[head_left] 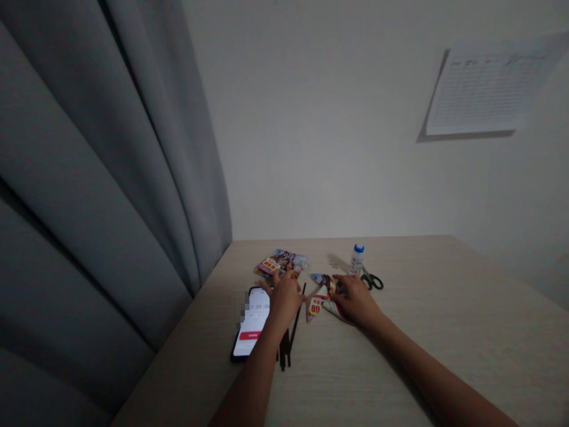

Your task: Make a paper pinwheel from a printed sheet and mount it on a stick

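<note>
My left hand [287, 292] is over the dark thin sticks [284, 350], fingers apart, near the left edge of a crumpled colourful printed sheet [315, 308]. What its fingertips touch is too small to tell. My right hand [353, 296] has its fingers closed on the right side of that sheet, which shows a red and yellow label. Behind my left hand lies a colourful printed packet [280, 263]. A phone [251, 326] with a lit timer screen lies left of the sticks, partly covered by my left forearm.
A glue bottle [357, 260] with a blue cap stands behind my right hand, beside dark-handled scissors [376, 281]. All rest on a pale wooden table [422, 308]. A grey curtain [111, 148] hangs at the left; a written paper [484, 92] is on the wall.
</note>
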`<state>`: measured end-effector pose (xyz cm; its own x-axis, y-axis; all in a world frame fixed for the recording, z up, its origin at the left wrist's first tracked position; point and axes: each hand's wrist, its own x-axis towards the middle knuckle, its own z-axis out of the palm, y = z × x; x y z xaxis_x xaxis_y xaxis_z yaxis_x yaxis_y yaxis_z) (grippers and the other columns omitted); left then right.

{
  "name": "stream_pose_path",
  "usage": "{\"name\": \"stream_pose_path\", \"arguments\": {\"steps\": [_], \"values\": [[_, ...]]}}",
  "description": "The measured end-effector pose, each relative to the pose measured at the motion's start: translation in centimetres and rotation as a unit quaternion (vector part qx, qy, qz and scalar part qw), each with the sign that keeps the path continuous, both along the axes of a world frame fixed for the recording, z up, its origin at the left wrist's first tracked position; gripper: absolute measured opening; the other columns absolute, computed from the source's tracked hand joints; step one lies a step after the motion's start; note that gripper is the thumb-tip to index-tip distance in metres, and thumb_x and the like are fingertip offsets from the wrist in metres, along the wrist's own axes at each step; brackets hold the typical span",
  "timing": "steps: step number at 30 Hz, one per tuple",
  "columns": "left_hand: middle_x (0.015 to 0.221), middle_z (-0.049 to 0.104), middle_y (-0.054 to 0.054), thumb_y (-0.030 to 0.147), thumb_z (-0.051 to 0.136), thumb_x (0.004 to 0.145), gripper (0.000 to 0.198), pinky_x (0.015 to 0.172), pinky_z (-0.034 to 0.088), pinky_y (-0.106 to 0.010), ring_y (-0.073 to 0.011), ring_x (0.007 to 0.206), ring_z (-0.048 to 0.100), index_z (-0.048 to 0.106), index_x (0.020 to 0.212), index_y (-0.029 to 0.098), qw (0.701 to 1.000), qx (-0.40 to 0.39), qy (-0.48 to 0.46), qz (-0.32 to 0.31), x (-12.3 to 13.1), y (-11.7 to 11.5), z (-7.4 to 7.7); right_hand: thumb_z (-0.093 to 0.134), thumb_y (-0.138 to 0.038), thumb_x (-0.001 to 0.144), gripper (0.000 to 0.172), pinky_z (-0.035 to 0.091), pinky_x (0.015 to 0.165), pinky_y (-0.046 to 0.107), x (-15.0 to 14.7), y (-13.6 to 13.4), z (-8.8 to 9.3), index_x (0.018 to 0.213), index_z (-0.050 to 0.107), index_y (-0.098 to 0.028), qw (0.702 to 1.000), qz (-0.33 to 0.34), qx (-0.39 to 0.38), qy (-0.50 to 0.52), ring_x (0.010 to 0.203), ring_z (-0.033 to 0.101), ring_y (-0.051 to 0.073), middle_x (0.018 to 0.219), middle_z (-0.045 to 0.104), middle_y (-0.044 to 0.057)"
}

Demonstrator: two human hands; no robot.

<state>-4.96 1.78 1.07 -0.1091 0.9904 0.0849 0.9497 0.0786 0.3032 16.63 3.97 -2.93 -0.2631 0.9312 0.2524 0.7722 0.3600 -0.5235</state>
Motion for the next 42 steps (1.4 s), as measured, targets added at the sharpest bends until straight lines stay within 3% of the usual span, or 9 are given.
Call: {"name": "stream_pose_path", "arguments": {"steps": [3, 9, 17, 22, 26, 34, 42], "values": [[0.146, 0.055, 0.001, 0.027, 0.079, 0.074, 0.005, 0.112, 0.004, -0.073, -0.0370, 0.143, 0.026, 0.075, 0.078, 0.028, 1.000, 0.001, 0.000, 0.003, 0.1, 0.1, -0.3, 0.068, -0.034, 0.080, 0.051, 0.039, 0.103, 0.043, 0.0, 0.0, 0.1, 0.128, 0.064, -0.016, 1.000, -0.002, -0.003, -0.001, 0.117, 0.054, 0.032, 0.122, 0.068, 0.014], [0.140, 0.061, 0.002, 0.023, 0.082, 0.071, 0.029, 0.112, 0.002, -0.072, -0.0338, 0.140, 0.032, 0.076, 0.096, 0.036, 0.999, 0.021, -0.028, 0.005, 0.1, 0.2, -0.7, 0.066, -0.029, 0.081, 0.049, 0.040, 0.102, 0.039, 0.3, -0.3, 0.9, 0.128, 0.064, -0.018, 1.000, 0.002, -0.016, 0.011, 0.114, 0.056, 0.029, 0.115, 0.068, 0.013], [0.141, 0.060, 0.000, 0.021, 0.079, 0.072, 0.049, 0.112, 0.006, -0.073, -0.0313, 0.140, 0.034, 0.070, 0.117, 0.040, 0.999, 0.031, -0.034, 0.022, 0.2, 0.2, -1.1, 0.070, -0.031, 0.078, 0.049, 0.035, 0.104, 0.047, 0.4, -0.3, 0.9, 0.125, 0.066, -0.023, 0.999, -0.012, -0.036, -0.024, 0.124, 0.051, 0.035, 0.123, 0.067, 0.012], [0.144, 0.058, 0.002, 0.019, 0.076, 0.072, 0.024, 0.111, 0.011, -0.073, -0.0316, 0.140, 0.034, 0.076, 0.092, 0.033, 0.999, 0.020, -0.042, 0.025, 0.4, 0.2, -0.9, 0.074, -0.031, 0.074, 0.052, 0.035, 0.103, 0.045, 0.4, -0.1, 0.6, 0.125, 0.066, -0.022, 0.999, -0.009, -0.038, -0.028, 0.122, 0.052, 0.034, 0.121, 0.067, 0.012], [0.142, 0.059, 0.003, 0.016, 0.070, 0.076, 0.011, 0.112, 0.016, -0.070, -0.0312, 0.139, 0.036, 0.074, 0.073, 0.026, 0.998, 0.017, -0.055, 0.030, 0.6, 0.0, -0.3, 0.075, -0.033, 0.075, 0.043, 0.036, 0.100, 0.044, 0.5, -0.1, 0.7, 0.116, 0.070, -0.022, 0.999, -0.008, -0.042, -0.031, 0.119, 0.053, 0.033, 0.117, 0.068, 0.012], [0.126, 0.068, -0.007, 0.025, 0.066, 0.083, 0.008, 0.109, 0.027, -0.065, -0.0308, 0.126, 0.051, 0.074, 0.087, 0.025, 0.996, 0.034, -0.081, 0.031, 0.9, -0.3, 0.5, 0.075, -0.032, 0.075, 0.028, 0.036, 0.095, 0.043, 0.4, -0.2, 1.2, 0.102, 0.073, -0.024, 0.998, -0.015, -0.046, -0.031, 0.116, 0.054, 0.032, 0.114, 0.070, 0.009], [0.112, 0.073, -0.006, 0.022, 0.061, 0.085, 0.012, 0.103, 0.035, -0.048, -0.0245, 0.112, 0.062, 0.071, 0.092, 0.024, 0.995, 0.032, -0.089, 0.036, 1.1, -0.4, 0.7, 0.074, -0.030, 0.074, 0.025, 0.042, 0.092, 0.041, 0.5, -0.3, 1.7, 0.099, 0.075, -0.023, 0.998, -0.019, -0.060, 0.004, 0.105, 0.061, 0.031, 0.102, 0.073, 0.010]]}}
